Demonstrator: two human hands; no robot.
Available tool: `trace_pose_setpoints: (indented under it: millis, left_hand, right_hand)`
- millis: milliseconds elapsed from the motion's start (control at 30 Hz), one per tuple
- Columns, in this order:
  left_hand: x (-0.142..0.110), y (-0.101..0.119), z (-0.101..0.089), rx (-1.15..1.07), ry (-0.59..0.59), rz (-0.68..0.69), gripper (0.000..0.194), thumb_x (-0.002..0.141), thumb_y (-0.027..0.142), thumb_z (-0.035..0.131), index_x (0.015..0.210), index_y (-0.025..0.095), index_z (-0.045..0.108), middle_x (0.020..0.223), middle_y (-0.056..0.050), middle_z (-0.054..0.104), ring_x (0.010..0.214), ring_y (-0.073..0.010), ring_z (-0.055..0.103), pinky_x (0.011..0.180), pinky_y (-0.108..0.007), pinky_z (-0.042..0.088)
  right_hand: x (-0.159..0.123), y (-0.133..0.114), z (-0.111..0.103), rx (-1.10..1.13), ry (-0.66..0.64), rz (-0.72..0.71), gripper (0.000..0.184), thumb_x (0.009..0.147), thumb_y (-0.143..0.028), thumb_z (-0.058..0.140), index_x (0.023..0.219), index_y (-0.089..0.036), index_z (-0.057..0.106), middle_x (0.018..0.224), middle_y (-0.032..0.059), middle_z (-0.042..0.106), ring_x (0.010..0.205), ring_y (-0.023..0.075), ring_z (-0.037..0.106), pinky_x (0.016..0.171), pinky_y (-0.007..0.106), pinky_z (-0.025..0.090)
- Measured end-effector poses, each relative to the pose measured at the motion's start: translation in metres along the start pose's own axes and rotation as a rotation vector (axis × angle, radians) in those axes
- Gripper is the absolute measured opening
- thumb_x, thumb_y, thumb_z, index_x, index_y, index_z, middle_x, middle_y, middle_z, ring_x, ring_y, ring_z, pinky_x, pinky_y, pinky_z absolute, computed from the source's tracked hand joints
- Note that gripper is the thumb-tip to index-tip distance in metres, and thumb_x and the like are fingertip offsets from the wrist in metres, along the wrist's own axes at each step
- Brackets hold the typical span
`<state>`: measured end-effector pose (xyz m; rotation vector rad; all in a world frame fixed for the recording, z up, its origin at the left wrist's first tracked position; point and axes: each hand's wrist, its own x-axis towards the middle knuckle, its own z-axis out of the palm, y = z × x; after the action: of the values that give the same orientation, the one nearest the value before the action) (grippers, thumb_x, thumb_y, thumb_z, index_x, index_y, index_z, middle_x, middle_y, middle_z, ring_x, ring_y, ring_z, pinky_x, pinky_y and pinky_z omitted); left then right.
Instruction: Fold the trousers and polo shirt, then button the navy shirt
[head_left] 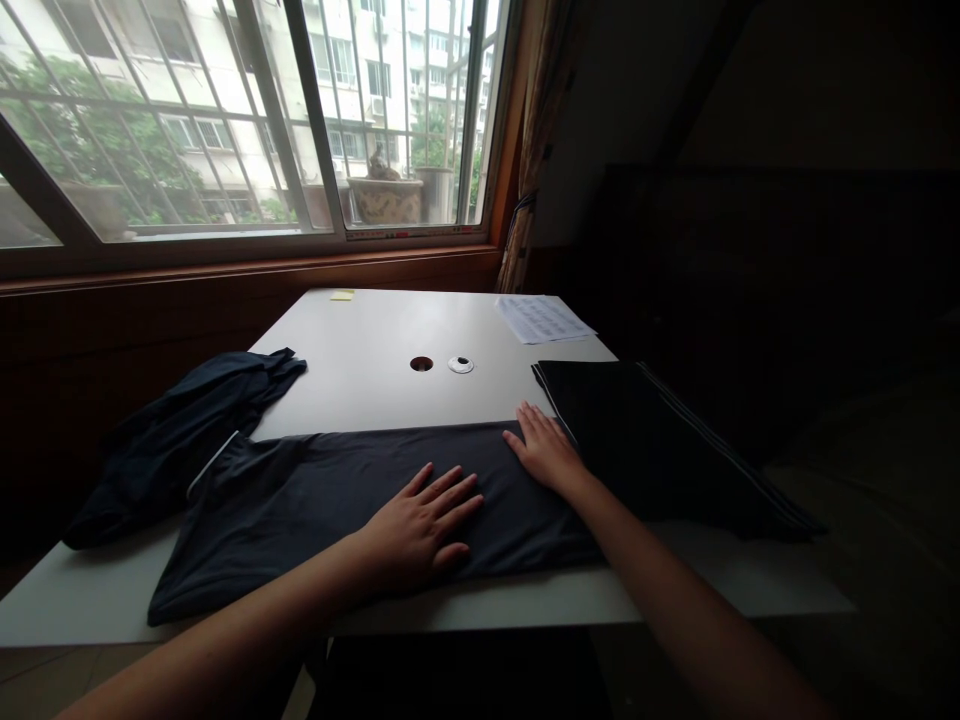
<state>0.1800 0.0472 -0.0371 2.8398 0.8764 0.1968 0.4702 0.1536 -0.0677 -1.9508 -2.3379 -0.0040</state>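
Note:
A dark grey folded garment lies stretched lengthwise across the white table, with a light trim at its left end. My left hand rests flat on its middle, fingers spread. Near its far right edge my right hand also lies flat on the cloth, fingers out. Just right of that hand is a black garment with pale stripes along its edge, laid flat. Where the grey and black cloths meet is partly hidden by my right forearm.
A crumpled dark blue garment hangs over the left edge of the white table. Toward the back are printed sheets, a yellow sticky note, a round hole and a round cover. A barred window stands behind.

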Motion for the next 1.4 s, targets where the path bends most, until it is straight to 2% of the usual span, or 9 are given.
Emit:
trace_pose_setpoints:
  millis: [167,300,400,500,633,733,1000,1200,1400]
  left_hand:
    - [0.000,0.006,0.004,0.029,0.006,0.027,0.065,0.101,0.054,0.038,0.159,0.029,0.021,0.166,-0.007,0.018,0.153,-0.0305,0.013,0.123,-0.057,0.007]
    - [-0.006,0.001,0.002,0.044,-0.002,0.058,0.065,0.101,0.056,0.036,0.159,0.031,0.019,0.166,-0.006,0.018,0.153,-0.0282,0.015,0.124,-0.055,0.006]
    - [-0.019,-0.023,-0.002,0.086,0.001,-0.042,0.063,0.101,0.059,0.032,0.158,0.035,0.018,0.166,-0.004,0.018,0.153,-0.0277,0.017,0.123,-0.055,0.006]
    - [-0.044,-0.065,-0.009,0.156,0.011,-0.233,0.060,0.103,0.058,0.028,0.158,0.035,0.019,0.165,-0.003,0.019,0.153,-0.0274,0.017,0.123,-0.054,0.008]
    - [-0.087,-0.127,-0.021,0.234,0.013,-0.453,0.060,0.103,0.057,0.026,0.157,0.031,0.027,0.164,-0.004,0.023,0.153,-0.0267,0.018,0.123,-0.051,0.011]
    - [-0.111,-0.158,-0.030,0.277,0.025,-0.513,0.060,0.103,0.056,0.028,0.157,0.029,0.027,0.163,-0.005,0.026,0.153,-0.0272,0.016,0.122,-0.054,0.007]
    - [-0.132,-0.189,-0.044,0.155,-0.028,-0.708,0.059,0.104,0.052,0.021,0.157,0.027,0.028,0.164,-0.008,0.025,0.152,-0.0290,0.022,0.118,-0.057,0.020]
    - [-0.168,-0.214,-0.072,0.308,-0.048,-0.702,0.054,0.100,0.041,0.026,0.139,0.020,0.058,0.137,-0.012,0.062,0.120,-0.0275,0.060,0.114,-0.048,0.029]
    - [-0.199,-0.223,-0.103,0.322,-0.128,-0.722,0.053,0.095,0.063,0.040,0.119,0.027,0.070,0.113,-0.003,0.072,0.109,-0.0281,0.060,0.110,-0.059,0.027]
  right_hand:
    - [-0.005,-0.010,0.000,-0.043,0.061,-0.017,0.070,0.103,-0.051,0.025,0.154,-0.005,0.032,0.164,0.0151,0.021,0.152,0.0274,0.019,0.124,0.047,0.017]
    - [-0.030,-0.024,-0.005,-0.039,0.113,-0.202,0.069,0.103,-0.052,0.028,0.156,-0.009,0.029,0.165,0.0123,0.017,0.153,0.0250,0.016,0.124,0.046,0.017]
    - [-0.056,-0.026,-0.005,-0.003,0.076,-0.291,0.069,0.102,-0.056,0.028,0.157,-0.015,0.028,0.165,0.0093,0.020,0.153,0.0234,0.018,0.123,0.046,0.020]
    - [-0.075,-0.018,-0.005,0.011,0.047,-0.277,0.068,0.102,-0.058,0.027,0.157,-0.017,0.029,0.165,0.0080,0.022,0.152,0.0231,0.019,0.123,0.046,0.020]
    - [-0.087,-0.006,-0.004,0.012,0.052,-0.256,0.069,0.102,-0.059,0.029,0.158,-0.019,0.028,0.165,0.0072,0.021,0.153,0.0240,0.018,0.124,0.048,0.019]
    - [-0.089,-0.003,-0.003,0.007,0.052,-0.249,0.069,0.101,-0.059,0.030,0.158,-0.020,0.027,0.165,0.0070,0.020,0.152,0.0251,0.019,0.124,0.049,0.018]
    - [-0.093,-0.004,-0.004,-0.016,0.056,-0.227,0.069,0.101,-0.060,0.029,0.158,-0.021,0.026,0.165,0.0070,0.020,0.152,0.0253,0.021,0.123,0.049,0.020]
    - [-0.095,-0.002,-0.004,-0.009,0.057,-0.230,0.069,0.101,-0.060,0.030,0.157,-0.020,0.029,0.164,0.0074,0.021,0.151,0.0263,0.022,0.123,0.049,0.022]
    - [-0.094,-0.002,-0.004,0.009,0.071,-0.232,0.069,0.101,-0.060,0.031,0.158,-0.022,0.028,0.164,0.0074,0.022,0.151,0.0263,0.023,0.123,0.050,0.022]
